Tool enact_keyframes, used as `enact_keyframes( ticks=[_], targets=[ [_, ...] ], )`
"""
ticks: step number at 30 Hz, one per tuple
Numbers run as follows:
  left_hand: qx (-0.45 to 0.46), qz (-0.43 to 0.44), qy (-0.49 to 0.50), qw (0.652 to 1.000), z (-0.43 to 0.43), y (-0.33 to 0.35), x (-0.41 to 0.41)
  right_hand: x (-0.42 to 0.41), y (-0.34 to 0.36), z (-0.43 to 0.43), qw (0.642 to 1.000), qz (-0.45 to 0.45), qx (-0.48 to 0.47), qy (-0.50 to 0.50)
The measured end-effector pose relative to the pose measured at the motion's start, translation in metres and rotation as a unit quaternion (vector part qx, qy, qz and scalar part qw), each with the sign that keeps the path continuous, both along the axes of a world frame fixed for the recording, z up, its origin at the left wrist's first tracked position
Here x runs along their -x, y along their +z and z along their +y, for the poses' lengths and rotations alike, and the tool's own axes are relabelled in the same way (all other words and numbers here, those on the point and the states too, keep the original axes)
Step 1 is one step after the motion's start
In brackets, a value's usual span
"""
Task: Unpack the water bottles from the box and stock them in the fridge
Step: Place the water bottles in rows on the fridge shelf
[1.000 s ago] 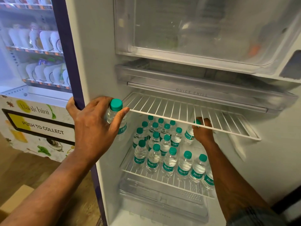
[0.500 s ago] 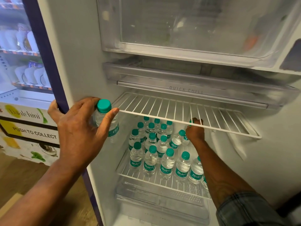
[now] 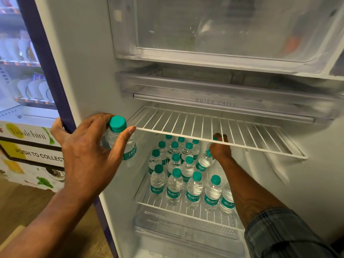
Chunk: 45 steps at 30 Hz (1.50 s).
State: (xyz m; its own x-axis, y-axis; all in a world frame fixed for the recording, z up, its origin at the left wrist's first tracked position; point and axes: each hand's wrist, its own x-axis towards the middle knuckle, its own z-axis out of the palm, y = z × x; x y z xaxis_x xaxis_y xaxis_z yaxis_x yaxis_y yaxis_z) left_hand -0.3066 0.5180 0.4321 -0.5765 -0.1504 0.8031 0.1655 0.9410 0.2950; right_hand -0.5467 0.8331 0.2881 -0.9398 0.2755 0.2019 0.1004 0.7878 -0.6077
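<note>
The fridge stands open in front of me. My left hand (image 3: 89,146) grips a small water bottle with a green cap (image 3: 122,140) at the fridge's left edge, level with the upper wire shelf (image 3: 214,127). My right hand (image 3: 219,148) reaches under that shelf and holds a tilted bottle (image 3: 203,162) by its top, behind the rows. Several upright green-capped bottles (image 3: 175,187) stand in rows on the lower wire shelf (image 3: 186,209). The box is not in view.
A clear chill tray (image 3: 214,90) and a freezer compartment (image 3: 223,34) sit above the upper shelf. A clear drawer (image 3: 186,231) lies below the lower shelf. To the left stands a vending machine (image 3: 28,90) over a wooden floor (image 3: 28,205).
My right hand has moved deeper under the upper shelf, and the bottle it holds now leans left behind the rows. My left hand keeps its bottle by the fridge's edge.
</note>
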Motion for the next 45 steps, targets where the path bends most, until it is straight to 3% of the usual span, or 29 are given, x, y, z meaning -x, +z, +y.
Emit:
enact_keyframes(
  ticks=[11, 18, 45],
  targets=[
    [-0.005, 0.01, -0.002, 1.0, -0.001, -0.002, 0.001, 0.01, -0.024, -0.005, 1.0, -0.002, 0.002, 0.003],
    [0.001, 0.01, -0.003, 1.0, -0.003, -0.004, 0.002, 0.013, -0.03, -0.005, 0.998, 0.02, 0.052, -0.023],
    [-0.015, 0.014, -0.035, 0.999, -0.012, -0.014, 0.011, 0.015, -0.033, 0.002, 0.993, 0.014, 0.099, 0.055]
  ],
)
